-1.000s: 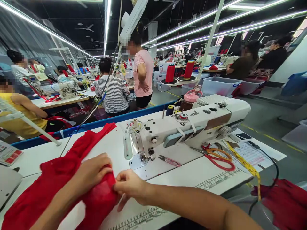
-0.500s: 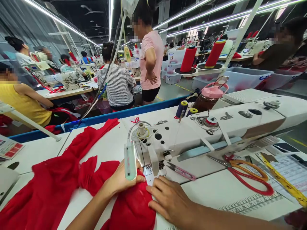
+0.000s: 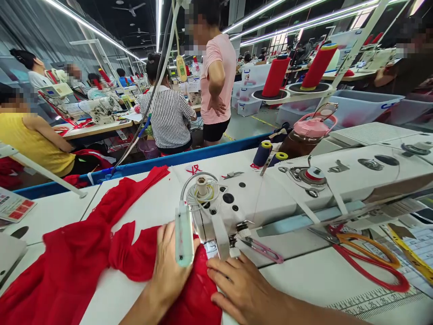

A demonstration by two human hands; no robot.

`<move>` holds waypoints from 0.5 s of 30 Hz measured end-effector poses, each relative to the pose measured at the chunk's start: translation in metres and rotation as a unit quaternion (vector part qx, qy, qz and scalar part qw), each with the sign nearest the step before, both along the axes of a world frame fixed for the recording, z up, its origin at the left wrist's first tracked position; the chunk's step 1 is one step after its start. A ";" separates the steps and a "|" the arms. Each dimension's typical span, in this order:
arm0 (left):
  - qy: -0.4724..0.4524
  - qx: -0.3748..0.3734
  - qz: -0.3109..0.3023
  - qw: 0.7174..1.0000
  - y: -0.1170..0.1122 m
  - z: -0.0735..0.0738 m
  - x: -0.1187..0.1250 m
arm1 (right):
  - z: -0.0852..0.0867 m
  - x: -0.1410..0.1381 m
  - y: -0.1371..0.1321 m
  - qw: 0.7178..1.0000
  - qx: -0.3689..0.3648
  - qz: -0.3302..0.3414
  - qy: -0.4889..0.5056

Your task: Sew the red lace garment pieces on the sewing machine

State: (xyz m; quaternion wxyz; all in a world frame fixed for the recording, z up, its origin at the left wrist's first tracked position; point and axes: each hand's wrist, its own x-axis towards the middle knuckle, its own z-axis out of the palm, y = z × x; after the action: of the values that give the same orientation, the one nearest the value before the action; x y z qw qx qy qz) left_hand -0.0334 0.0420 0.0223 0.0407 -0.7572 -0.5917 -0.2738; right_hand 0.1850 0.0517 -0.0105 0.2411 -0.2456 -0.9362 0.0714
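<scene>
Red fabric point(image 3: 199, 298) lies on the white sewing machine's bed, its right edge by the presser foot area point(image 3: 212, 249). My left hand point(image 3: 165, 271) rests flat on the fabric, fingers stretched forward, partly hidden by a small pale lamp point(image 3: 184, 239). Close to the needle end of the sewing machine point(image 3: 267, 198), my right hand point(image 3: 245, 284) has its fingers apart and slightly bent, fingertips at the fabric's right edge. The needle itself cannot be made out. More red fabric point(image 3: 74, 253) spreads leftward over the table.
Thread snips point(image 3: 264, 250) and orange-and-red scissors point(image 3: 372, 262) lie right of my right hand, near a printed ruler scale point(image 3: 382, 304) and a yellow tape measure point(image 3: 411, 253). A pink-lidded jug point(image 3: 307, 131) and red thread cones point(image 3: 275, 76) stand behind. Several people sit or stand beyond.
My left hand has gone from gripping the fabric with bent fingers to lying flatter, fingers pointing forward. The right hand stays by the fabric edge. The view has shifted slightly.
</scene>
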 end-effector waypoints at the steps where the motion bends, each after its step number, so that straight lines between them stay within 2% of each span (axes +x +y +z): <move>1: 0.020 0.012 -0.023 0.999 -0.008 0.000 0.003 | -0.001 0.000 -0.001 1.000 0.001 -0.003 0.007; 4: 0.074 0.038 -0.112 0.990 -0.026 -0.013 0.006 | -0.003 -0.001 -0.002 1.000 0.008 -0.006 0.001; 8: 0.114 0.019 -0.112 0.987 -0.034 -0.036 -0.004 | -0.005 -0.001 -0.002 1.000 0.021 -0.008 -0.022; 10: 0.121 -0.011 -0.110 0.987 -0.033 -0.040 -0.010 | -0.005 -0.001 -0.003 1.000 0.023 -0.009 -0.019; 15: 0.109 -0.043 -0.127 0.985 -0.024 -0.035 -0.014 | -0.004 -0.002 -0.002 0.999 0.023 -0.029 0.012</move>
State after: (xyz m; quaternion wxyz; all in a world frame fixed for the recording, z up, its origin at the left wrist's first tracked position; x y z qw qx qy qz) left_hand -0.0471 0.0181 -0.0131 0.0373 -0.8525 -0.4941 -0.1666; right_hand 0.1829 0.0499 -0.0140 0.2602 -0.2664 -0.9269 0.0462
